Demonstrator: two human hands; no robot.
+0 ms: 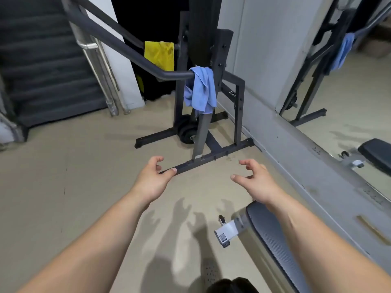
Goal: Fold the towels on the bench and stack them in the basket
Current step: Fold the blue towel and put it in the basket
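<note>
A crumpled blue cloth towel (200, 89) hangs slung over the bent dark metal rack bar (135, 60), likely left there to dry. A yellow cloth (159, 55) behind may be another. The left hand (154, 176) and right hand (254, 178) are held out toward it, fingers loosely curled, holding nothing. Open floor lies between them and the rack. The black padded bench (273, 233) edges in at right. No basket shows.

Towel (200, 89) draped on rack bar (127, 52); bench (273, 235) right.

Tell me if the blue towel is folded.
Not folded: the blue towel hangs crumpled over the end of the dark bar, its edges uneven.
</note>
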